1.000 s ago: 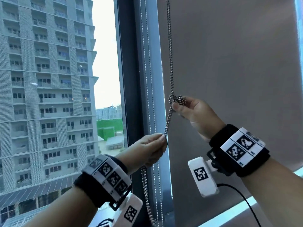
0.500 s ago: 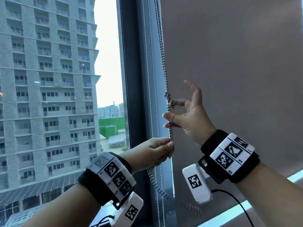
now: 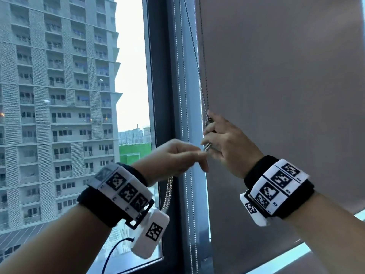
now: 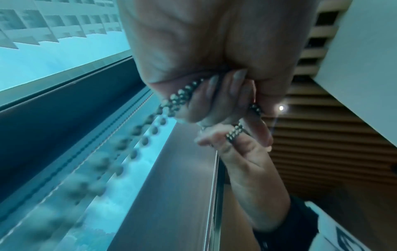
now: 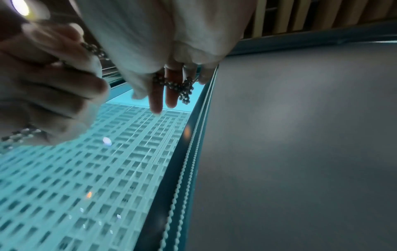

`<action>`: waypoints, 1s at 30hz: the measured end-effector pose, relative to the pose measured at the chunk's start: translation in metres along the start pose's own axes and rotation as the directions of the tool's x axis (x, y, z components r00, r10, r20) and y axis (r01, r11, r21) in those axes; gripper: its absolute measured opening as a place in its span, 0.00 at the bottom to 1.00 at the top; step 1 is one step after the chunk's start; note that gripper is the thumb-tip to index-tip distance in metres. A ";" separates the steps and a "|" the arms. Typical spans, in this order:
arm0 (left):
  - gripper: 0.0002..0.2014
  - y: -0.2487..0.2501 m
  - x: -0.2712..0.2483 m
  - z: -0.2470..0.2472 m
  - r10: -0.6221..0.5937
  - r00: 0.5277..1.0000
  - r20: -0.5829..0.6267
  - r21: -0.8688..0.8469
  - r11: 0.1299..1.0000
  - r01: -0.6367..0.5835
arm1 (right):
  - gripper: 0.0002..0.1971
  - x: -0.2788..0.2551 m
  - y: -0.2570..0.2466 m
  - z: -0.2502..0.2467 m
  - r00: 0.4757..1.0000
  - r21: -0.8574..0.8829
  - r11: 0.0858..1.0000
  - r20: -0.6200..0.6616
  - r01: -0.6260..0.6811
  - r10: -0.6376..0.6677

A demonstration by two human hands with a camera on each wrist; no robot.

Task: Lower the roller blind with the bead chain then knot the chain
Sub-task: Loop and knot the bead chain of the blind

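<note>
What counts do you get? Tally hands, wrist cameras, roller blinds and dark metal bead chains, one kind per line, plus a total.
Hands: 2 (left hand, right hand)
Wrist cameras: 2
Roller blinds: 1
Dark metal bead chains: 1
Total: 6

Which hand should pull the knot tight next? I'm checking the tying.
Probably the left hand: it grips the bead chain just below the knot, which the right hand holds.

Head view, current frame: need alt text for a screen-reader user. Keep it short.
Two hands work a metal bead chain at the left edge of a lowered grey roller blind: the right hand grips the chain at a knot, and the left hand pinches it just below. Left of the dark window frame, a tall apartment block fills the glass.
</note>
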State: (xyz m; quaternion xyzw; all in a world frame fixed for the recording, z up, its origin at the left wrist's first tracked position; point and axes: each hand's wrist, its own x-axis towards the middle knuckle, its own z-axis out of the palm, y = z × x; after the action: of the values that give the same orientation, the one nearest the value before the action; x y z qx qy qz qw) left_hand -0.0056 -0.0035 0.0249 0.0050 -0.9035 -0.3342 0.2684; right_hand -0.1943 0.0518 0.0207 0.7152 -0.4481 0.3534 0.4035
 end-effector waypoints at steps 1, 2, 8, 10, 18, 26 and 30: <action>0.14 0.003 0.001 -0.007 0.021 0.998 -0.056 -0.019 1.000 -0.022 | 0.16 0.000 0.003 -0.001 0.999 0.044 0.999 -0.033 -0.026 0.027; 0.13 0.005 0.004 -0.014 0.039 0.992 -0.123 -0.042 0.998 -0.044 | 0.18 0.001 0.004 -0.004 0.994 0.127 0.989 -0.069 -0.075 0.084; 0.14 0.013 0.019 -0.031 0.158 0.928 -0.336 0.068 0.987 -0.143 | 0.10 0.012 0.001 -0.021 0.905 0.675 0.718 -0.178 -0.172 0.385; 0.19 0.013 0.027 -0.030 0.224 0.914 -0.338 0.342 0.934 -0.103 | 0.11 0.019 0.000 -0.025 0.864 0.771 0.624 -0.224 -0.126 0.451; 0.12 0.019 0.065 -0.016 0.135 0.869 -0.476 0.266 0.964 -0.004 | 0.11 0.032 -0.010 -0.023 0.755 0.981 0.052 0.110 -0.188 0.646; 0.13 0.024 0.076 -0.001 0.147 0.832 -0.536 0.030 0.987 -0.156 | 0.12 0.037 -0.013 -0.017 0.707 0.966 -0.113 0.249 -0.234 0.662; 0.13 0.021 0.080 0.001 0.135 0.825 -0.548 0.014 0.988 -0.152 | 0.07 0.033 -0.011 -0.022 0.702 0.961 -0.171 0.277 -0.219 0.656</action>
State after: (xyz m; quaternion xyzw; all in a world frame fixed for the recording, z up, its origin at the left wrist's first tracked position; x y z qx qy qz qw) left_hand -0.0714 -0.0013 0.0759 0.0286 -0.7817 -0.3112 0.5397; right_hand -0.1762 0.0625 0.0555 0.5064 -0.2253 0.7814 -0.2867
